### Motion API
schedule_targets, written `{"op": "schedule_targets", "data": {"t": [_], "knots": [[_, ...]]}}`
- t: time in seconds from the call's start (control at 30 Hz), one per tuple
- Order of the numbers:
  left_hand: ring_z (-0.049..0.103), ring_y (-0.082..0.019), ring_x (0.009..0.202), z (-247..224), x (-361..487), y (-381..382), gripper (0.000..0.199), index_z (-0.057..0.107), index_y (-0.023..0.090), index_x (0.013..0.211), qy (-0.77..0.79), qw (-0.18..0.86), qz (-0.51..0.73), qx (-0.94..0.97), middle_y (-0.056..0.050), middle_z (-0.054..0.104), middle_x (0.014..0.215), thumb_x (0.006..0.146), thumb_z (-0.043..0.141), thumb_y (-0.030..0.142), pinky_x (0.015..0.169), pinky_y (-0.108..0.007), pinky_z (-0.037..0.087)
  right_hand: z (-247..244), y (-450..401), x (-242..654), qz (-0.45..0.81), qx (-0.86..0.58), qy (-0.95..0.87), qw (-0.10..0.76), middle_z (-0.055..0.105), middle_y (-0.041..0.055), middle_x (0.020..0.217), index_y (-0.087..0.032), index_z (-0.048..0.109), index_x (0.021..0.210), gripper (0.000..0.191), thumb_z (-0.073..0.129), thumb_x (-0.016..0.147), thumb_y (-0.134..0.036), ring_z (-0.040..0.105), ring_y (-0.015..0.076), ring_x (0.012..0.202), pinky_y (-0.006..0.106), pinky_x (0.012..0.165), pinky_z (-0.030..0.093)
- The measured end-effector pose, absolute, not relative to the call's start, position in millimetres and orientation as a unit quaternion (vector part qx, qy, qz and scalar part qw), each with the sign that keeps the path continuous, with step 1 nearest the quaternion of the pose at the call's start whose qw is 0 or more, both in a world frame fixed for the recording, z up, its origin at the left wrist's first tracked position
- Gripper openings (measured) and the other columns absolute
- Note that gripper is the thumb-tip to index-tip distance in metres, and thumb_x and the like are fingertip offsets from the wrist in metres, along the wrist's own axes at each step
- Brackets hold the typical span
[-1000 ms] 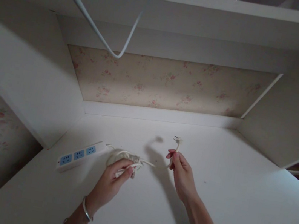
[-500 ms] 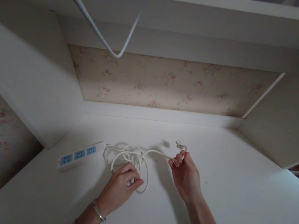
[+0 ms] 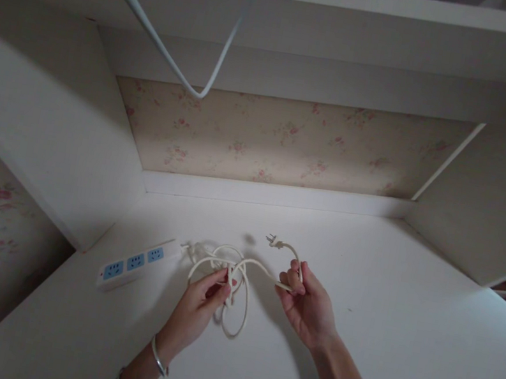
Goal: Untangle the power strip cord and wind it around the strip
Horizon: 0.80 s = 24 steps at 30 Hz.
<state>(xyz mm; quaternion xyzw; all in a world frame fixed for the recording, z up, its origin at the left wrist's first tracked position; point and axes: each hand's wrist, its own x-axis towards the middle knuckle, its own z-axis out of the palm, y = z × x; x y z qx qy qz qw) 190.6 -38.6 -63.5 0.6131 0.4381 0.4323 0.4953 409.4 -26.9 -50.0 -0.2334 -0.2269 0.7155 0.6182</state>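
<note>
A white power strip (image 3: 138, 264) with blue socket panels lies on the white desktop at the left. Its pale power cord (image 3: 236, 332) runs off to the right in a loose tangle of loops. My left hand (image 3: 205, 298) pinches part of the tangled loops between thumb and fingers. To the right, my right hand (image 3: 305, 298) is closed around the cord near its end. Beyond those fingers the cord bends up and over to the left, ending in a plug (image 3: 274, 241) with its prongs bare, held above the desktop.
A thick white cable (image 3: 160, 48) hangs in a bend from above, at the upper left. White side panels (image 3: 499, 192) and an overhead shelf (image 3: 356, 35) frame the desktop (image 3: 396, 317). Floral wallpaper (image 3: 284, 143) covers the back wall.
My left hand has lifted slightly and turned, now gripping the loops. The plug has swung to the left as my right hand shifted a little left and down.
</note>
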Motion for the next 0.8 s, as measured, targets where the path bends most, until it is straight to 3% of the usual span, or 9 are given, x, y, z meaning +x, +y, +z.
{"op": "schedule_targets", "data": {"t": [0.17,0.4,0.53,0.67,0.8], "knots": [[0.055,-0.016,0.082,-59,188,-39,0.036,0.062,0.017,0.117,0.412,0.519,0.414,0.624,-0.006,0.062,0.091,0.09,0.051,0.039,0.073,-0.024,0.046,-56,-29,397,0.717,-0.248,-0.269,0.593,0.027,-0.0062,0.059,-0.017,0.061,0.085,0.027,0.059,0.086,-0.044,0.029,0.0083,0.054,0.021,0.055,0.041],[0.057,-0.016,0.081,-68,190,-38,0.032,0.061,0.018,0.115,0.443,0.459,0.409,0.653,-0.005,0.062,0.089,0.092,0.048,0.035,0.075,-0.025,0.046,-56,-27,396,0.671,-0.256,-0.253,0.648,0.036,-0.0054,0.062,-0.02,0.061,0.088,0.025,0.062,0.084,-0.045,0.032,0.0082,0.056,0.021,0.054,0.042],[0.059,-0.014,0.074,-72,193,-38,0.027,0.059,0.018,0.111,0.481,0.461,0.409,0.624,-0.003,0.062,0.085,0.089,0.049,0.03,0.068,-0.024,0.048,-61,-24,395,0.626,-0.311,-0.295,0.651,0.042,-0.0041,0.069,-0.021,0.058,0.082,0.023,0.067,0.081,-0.041,0.038,0.0083,0.061,0.02,0.056,0.043],[0.06,-0.014,0.063,-78,194,-36,0.027,0.058,0.017,0.099,0.512,0.49,0.417,0.569,0.0,0.057,0.077,0.088,0.049,0.041,0.052,-0.023,0.049,-71,-21,392,0.554,-0.409,-0.379,0.619,0.048,-0.0022,0.083,-0.021,0.055,0.082,0.025,0.069,0.079,-0.042,0.047,0.0106,0.074,0.025,0.068,0.049],[0.058,-0.014,0.057,-83,194,-35,0.033,0.055,0.016,0.094,0.508,0.513,0.431,0.542,0.001,0.053,0.074,0.086,0.051,0.048,0.045,-0.024,0.049,-79,-20,390,0.557,-0.448,-0.42,0.559,0.053,-0.0014,0.092,-0.025,0.052,0.095,0.028,0.065,0.081,-0.046,0.054,0.0136,0.085,0.034,0.083,0.048]]}}
